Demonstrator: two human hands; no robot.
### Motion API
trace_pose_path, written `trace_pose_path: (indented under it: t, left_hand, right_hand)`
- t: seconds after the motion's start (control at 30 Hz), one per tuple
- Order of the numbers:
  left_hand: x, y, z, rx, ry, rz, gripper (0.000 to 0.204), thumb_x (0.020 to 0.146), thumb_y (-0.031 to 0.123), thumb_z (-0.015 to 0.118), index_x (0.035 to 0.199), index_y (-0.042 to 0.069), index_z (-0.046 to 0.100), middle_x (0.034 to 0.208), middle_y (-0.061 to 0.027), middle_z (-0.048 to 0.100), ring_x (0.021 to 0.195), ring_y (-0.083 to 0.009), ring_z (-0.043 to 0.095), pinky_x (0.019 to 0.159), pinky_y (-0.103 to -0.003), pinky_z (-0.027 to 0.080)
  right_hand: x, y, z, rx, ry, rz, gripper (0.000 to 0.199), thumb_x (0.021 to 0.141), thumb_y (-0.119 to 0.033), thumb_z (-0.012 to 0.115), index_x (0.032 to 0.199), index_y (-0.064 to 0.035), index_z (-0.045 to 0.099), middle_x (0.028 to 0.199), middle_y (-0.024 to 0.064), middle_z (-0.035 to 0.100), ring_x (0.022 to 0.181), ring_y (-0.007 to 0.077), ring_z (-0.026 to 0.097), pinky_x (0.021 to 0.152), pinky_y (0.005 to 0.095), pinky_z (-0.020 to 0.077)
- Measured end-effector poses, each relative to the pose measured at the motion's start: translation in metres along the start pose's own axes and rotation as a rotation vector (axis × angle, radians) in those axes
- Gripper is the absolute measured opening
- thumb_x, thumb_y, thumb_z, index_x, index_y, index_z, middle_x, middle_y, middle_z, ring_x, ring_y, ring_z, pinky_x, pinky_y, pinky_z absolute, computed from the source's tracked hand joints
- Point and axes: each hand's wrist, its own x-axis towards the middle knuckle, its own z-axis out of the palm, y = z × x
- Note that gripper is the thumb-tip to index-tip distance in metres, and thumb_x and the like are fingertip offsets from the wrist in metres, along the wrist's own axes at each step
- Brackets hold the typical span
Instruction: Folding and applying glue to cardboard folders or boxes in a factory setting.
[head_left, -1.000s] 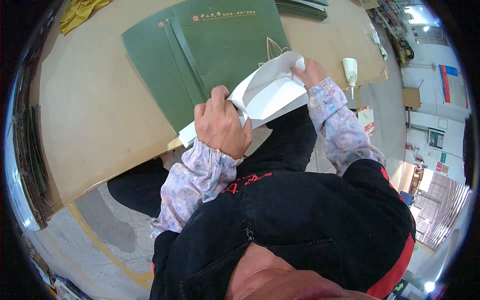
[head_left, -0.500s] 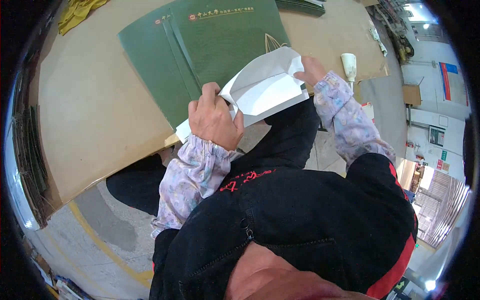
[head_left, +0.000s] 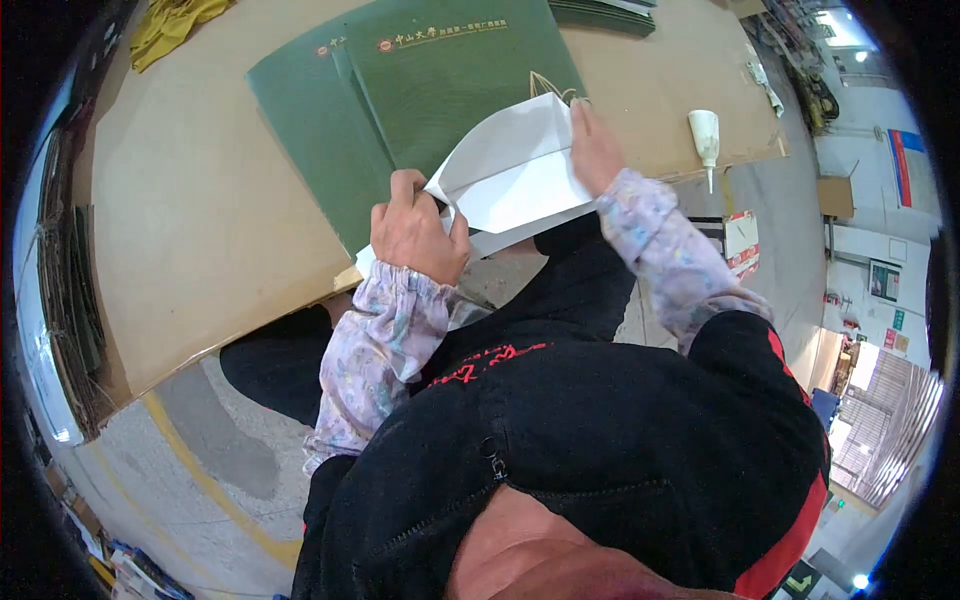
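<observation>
The paper bag (head_left: 517, 182) I handle shows its white inside, with the end spread and a flap curving up. My left hand (head_left: 418, 230) is closed on the bag's left end, thumb toward me and fingers bent over the far side. At the right end, my right hand (head_left: 597, 150) lies against the white flap, its fingers pointing away from me; motion smears them, so their grip is unclear. Beneath and beyond the white paper, green printed bags (head_left: 455, 85) lie overlapped on the table. A thin cord handle (head_left: 545, 84) pokes out behind the flap.
A white squeeze bottle (head_left: 704, 132) stands nozzle down at the right edge of the brown-covered table (head_left: 200, 230). Yellow cloth (head_left: 170, 28) lies far left, and a dark stack (head_left: 605, 14) at the back. Bundled flat sheets (head_left: 62, 290) line the left edge.
My right hand has moved left and inward from the flap's outer corner to its right end. The flap's right side now stands straighter. My left hand keeps its hold.
</observation>
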Motion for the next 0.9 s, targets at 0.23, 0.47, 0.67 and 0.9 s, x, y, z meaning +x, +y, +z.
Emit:
trace_pose_path:
  t: [0.23,0.47,0.67,0.9]
  left_hand:
    - [-0.004,-0.037,-0.006,-0.099,0.063,-0.156,0.02,0.071,0.013,0.07,0.082,-0.001,0.061,0.105,-0.0109,0.055,0.077,-0.0286,0.06,0.067,-0.039,0.047]
    - [0.007,-0.063,-0.034,0.186,0.241,-0.268,0.021,0.078,0.011,0.066,0.095,0.0,0.06,0.101,-0.0134,0.058,0.081,-0.0308,0.063,0.069,-0.038,0.052]
    - [0.022,-0.063,-0.04,0.242,0.092,-0.605,0.027,0.081,0.018,0.064,0.1,0.0,0.059,0.091,-0.0205,0.066,0.089,-0.0383,0.063,0.079,-0.046,0.049]
    - [0.033,-0.073,-0.032,0.344,0.09,-0.62,0.033,0.08,0.026,0.063,0.106,0.005,0.061,0.089,-0.0215,0.067,0.089,-0.0371,0.064,0.079,-0.046,0.05]
  right_hand:
    - [-0.017,-0.019,-0.018,0.139,-0.031,-0.268,0.086,0.091,-0.049,0.044,0.145,0.0078,0.01,0.152,0.0276,0.008,0.142,0.0402,0.008,0.115,0.0477,0.0089]
    - [-0.033,-0.072,-0.013,0.324,0.068,-0.433,0.106,0.083,-0.073,0.037,0.146,0.0062,0.006,0.153,0.0273,0.003,0.143,0.0392,0.001,0.115,0.0493,0.003]
    - [-0.034,-0.083,-0.005,0.315,0.096,-0.419,0.11,0.079,-0.077,0.038,0.147,0.0036,0.008,0.154,0.0223,0.007,0.143,0.0364,0.004,0.114,0.0505,0.0044]
    - [-0.032,-0.085,-0.006,0.367,0.091,-0.373,0.108,0.078,-0.067,0.054,0.147,0.0027,0.01,0.155,0.0195,0.008,0.144,0.0344,0.006,0.115,0.0502,0.0065]
